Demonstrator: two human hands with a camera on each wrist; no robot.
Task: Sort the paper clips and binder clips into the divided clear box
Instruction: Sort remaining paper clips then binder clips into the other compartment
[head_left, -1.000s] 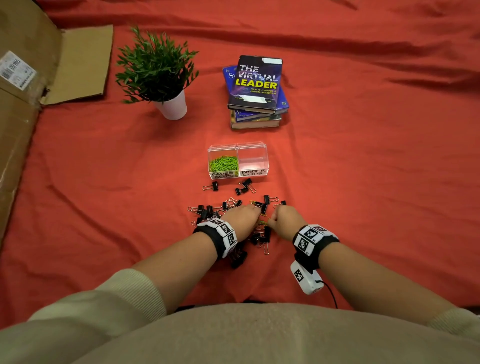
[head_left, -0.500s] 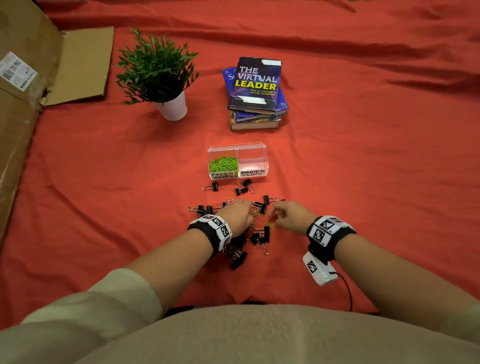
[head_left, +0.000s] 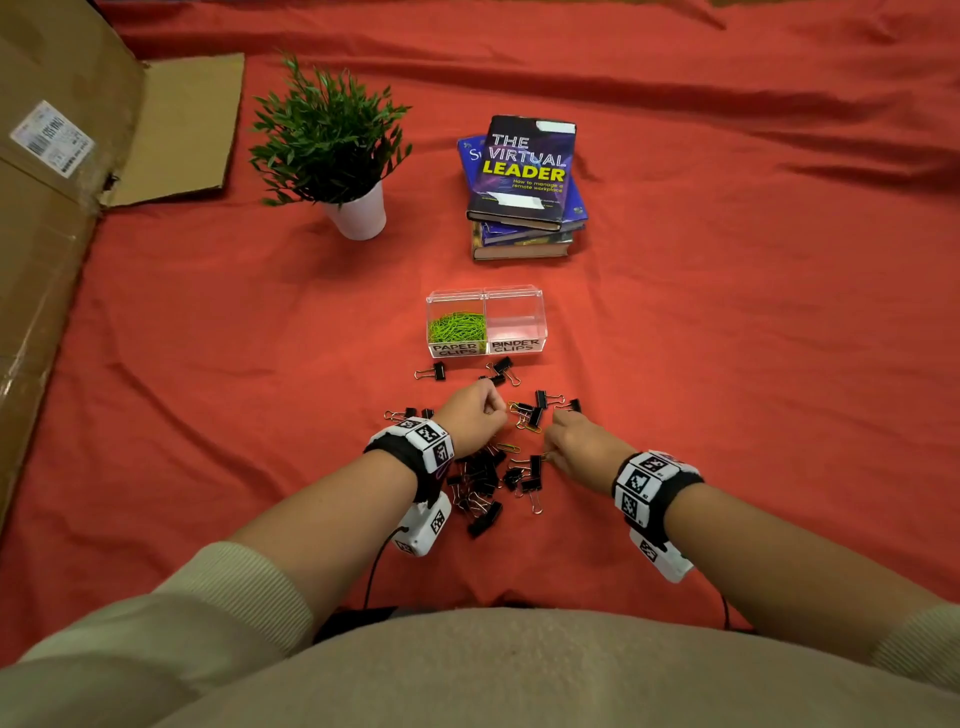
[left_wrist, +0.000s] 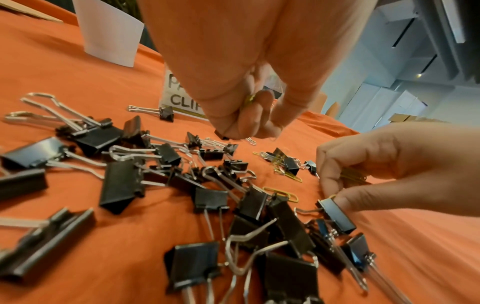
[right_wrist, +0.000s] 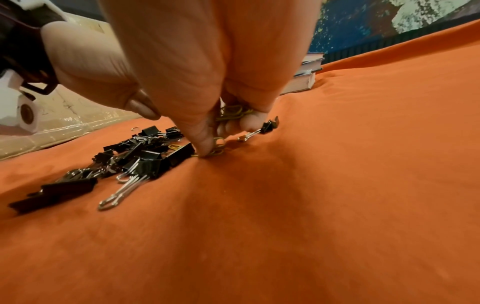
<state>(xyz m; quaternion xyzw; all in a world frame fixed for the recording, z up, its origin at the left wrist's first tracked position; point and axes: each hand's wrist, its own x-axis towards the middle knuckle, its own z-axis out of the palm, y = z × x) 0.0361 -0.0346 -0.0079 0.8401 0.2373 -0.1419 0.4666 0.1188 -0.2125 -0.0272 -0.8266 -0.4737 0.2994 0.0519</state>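
The red cloth (head_left: 727, 338) covers the whole table, with a flattened cardboard box (head_left: 47, 218) far to the left of the divided clear box (head_left: 485, 304). Beyond the clear box stands a stack of books (head_left: 524, 208), the top cover reading "THE VIRTUAL LEADER, How to manage a remote workplace", and a potted plant (head_left: 332, 150) sits left of the books.

The clear box lies straight ahead of both my hands, its long axis running left to right. Its left cell, labelled "PAPER CLIPS", holds green paper clips (head_left: 457, 326); its right cell, labelled "BINDER CLIPS", looks empty. On my side of the box lies the scatter of black binder clips (head_left: 483, 478), with a few yellow paper clips (head_left: 527, 426) among them.

My left hand (head_left: 470, 418) is the nearer one to the box, fingers curled around something yellowish, which I judge to be paper clips. My right hand (head_left: 579, 441) keeps a bunch of yellow paper clips (right_wrist: 233, 112) in its curled fingers while thumb and forefinger pinch another clip off the cloth beside a binder clip. Both loads belong in the left cell, forward and slightly left.
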